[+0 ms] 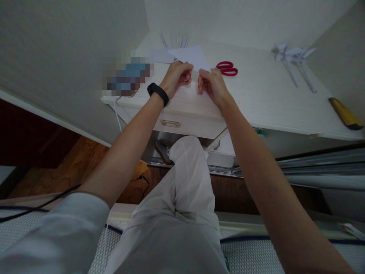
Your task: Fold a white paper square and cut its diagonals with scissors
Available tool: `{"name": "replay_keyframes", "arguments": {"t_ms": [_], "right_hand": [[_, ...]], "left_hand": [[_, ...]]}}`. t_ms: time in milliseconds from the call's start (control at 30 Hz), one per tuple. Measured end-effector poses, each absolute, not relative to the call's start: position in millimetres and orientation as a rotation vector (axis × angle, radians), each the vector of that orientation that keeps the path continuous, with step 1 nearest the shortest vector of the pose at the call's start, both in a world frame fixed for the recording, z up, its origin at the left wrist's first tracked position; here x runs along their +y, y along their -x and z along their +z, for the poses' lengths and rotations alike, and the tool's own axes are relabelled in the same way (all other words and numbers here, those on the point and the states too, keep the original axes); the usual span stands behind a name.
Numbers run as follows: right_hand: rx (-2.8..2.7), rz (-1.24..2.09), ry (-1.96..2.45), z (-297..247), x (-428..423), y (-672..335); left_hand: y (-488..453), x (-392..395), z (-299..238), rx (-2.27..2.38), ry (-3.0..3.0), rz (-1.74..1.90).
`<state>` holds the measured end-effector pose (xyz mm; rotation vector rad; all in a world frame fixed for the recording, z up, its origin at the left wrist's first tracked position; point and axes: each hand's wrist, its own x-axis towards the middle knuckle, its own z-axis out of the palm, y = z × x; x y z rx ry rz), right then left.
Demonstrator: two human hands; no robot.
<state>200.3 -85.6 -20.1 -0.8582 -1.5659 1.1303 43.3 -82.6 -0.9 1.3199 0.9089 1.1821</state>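
White wooden desk (262, 102) set against pale walls. Left of its centre, toward the far edge, a white paper sheet (194, 55) is pinched along its near side by the left hand (180, 75) and right hand (212, 83). Paper pinwheels (281, 54) lie near the far right corner; red-handled scissors (226, 69) rest just beside the right hand.

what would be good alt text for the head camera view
A person's left hand and right hand pinch the near edge of a piece of white paper over a white desk. Red-handled scissors lie just right of the hands, with folded paper shapes on sticks farther right and a yellow-and-black object near the desk's right end.
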Motion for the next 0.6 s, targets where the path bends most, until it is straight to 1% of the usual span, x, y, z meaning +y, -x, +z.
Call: {"name": "replay_keyframes", "arguments": {"t_ms": [367, 467, 600], "right_hand": [[-1.518, 1.128, 1.017, -18.1, -87.2, -199.7], [-1.537, 1.139, 0.921, -18.7, -87.3, -200.3], [-1.556, 1.139, 0.860, -18.9, -87.5, -200.5]], "left_hand": [[-42.5, -81.1, 6.9, 0.874, -1.037, 1.470], [-41.3, -80.5, 8.1, 0.833, -0.985, 1.461], [-41.3, -83.3, 8.0, 0.835, -0.877, 1.280]]}}
